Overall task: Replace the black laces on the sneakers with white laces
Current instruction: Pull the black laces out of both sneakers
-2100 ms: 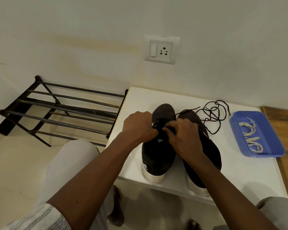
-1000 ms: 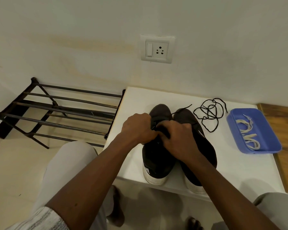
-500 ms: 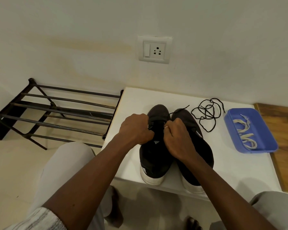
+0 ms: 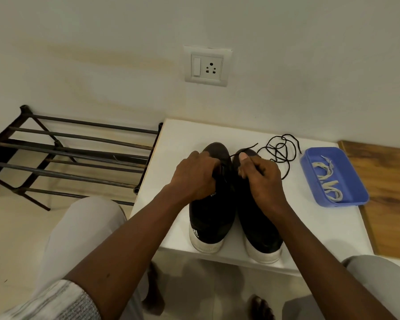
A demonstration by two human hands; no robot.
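Sneakers (image 4: 211,215): pair mid-frame on bench (image 4: 176,139).
L hand (image 4: 194,179): gripping left one's upper.
R hand (image 4: 261,179): pinching black lace (image 4: 248,149), prob. same shoe's.
White laces (image 4: 328,179): blue tray (image 4: 310,167), right.

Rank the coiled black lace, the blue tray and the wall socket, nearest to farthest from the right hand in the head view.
1. The coiled black lace, just beyond the right hand.
2. The blue tray, farther to its right.
3. The wall socket, up on the wall behind.
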